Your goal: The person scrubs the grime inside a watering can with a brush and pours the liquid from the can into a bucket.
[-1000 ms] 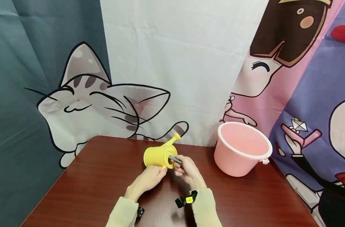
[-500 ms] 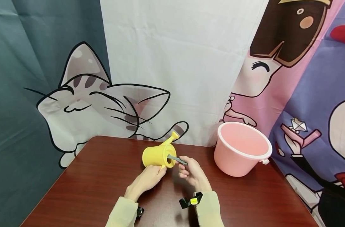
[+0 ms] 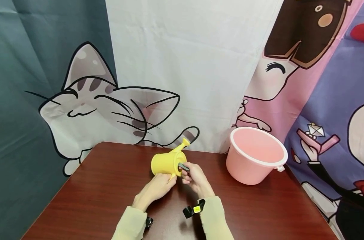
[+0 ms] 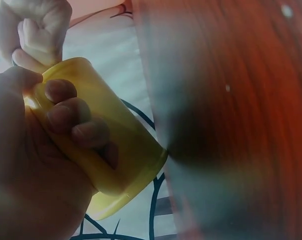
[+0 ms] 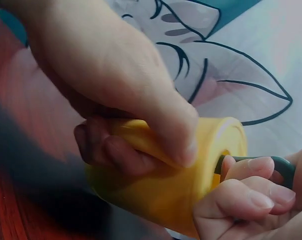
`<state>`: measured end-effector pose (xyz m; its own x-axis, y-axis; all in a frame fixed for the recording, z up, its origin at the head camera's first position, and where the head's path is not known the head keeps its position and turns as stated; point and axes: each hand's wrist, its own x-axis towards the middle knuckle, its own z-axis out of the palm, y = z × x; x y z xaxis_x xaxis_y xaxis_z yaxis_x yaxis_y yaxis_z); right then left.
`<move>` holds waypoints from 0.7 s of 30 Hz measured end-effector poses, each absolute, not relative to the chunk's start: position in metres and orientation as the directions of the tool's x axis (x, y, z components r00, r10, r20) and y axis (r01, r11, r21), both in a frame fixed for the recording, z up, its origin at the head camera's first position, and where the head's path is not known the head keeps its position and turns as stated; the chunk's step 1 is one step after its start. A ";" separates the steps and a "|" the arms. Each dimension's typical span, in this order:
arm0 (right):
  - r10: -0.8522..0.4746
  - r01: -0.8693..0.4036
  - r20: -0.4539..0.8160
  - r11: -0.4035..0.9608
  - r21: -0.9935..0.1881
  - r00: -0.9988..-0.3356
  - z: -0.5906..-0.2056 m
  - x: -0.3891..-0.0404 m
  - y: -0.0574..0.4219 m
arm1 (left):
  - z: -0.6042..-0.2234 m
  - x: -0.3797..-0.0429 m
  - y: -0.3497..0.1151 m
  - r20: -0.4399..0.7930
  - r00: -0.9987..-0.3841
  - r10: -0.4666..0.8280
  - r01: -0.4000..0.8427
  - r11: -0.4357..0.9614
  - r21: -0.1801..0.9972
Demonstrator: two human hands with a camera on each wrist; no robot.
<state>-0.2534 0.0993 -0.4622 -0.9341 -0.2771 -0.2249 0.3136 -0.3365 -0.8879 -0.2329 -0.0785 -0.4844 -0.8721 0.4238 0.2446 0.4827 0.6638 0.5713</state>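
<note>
A yellow watering can (image 3: pixel 164 163) lies tilted on its side near the back of the table, its spout slanting up and its opening turned toward my right hand. My left hand (image 3: pixel 158 186) grips the can's handle; the left wrist view shows fingers curled round it beside the yellow wall (image 4: pixel 126 135). In my right hand (image 3: pixel 197 179) I hold a slim grey-green handle (image 3: pixel 184 167) by finger and thumb. Its far end goes through the opening and is hidden inside the can. Seen from the right wrist, the dark handle (image 5: pixel 284 167) enters the can right by the fingertips.
A pink bucket (image 3: pixel 244 168) with a white rim stands at the right on the brown wooden table (image 3: pixel 89 190). Behind the table hangs a printed cloth (image 3: pixel 199 66) with a cartoon cat. Each wrist carries a small black camera strap.
My right hand first drew the grey-green handle partly out to the right, then pushed it back into the can. The left hand keeps its grip, and the can shifted only slightly.
</note>
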 end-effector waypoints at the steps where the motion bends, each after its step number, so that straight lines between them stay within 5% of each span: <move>1: -0.277 0.314 -0.228 -0.324 -0.892 -0.933 -0.462 -0.254 0.098 | -0.484 -0.233 -0.078 0.248 -0.870 0.426 0.486 0.664 0.568; 21: -0.341 0.407 -0.267 -0.454 -0.793 -0.901 -0.457 -0.247 0.108 | -0.485 -0.235 -0.079 0.251 -0.871 0.422 0.487 0.672 0.558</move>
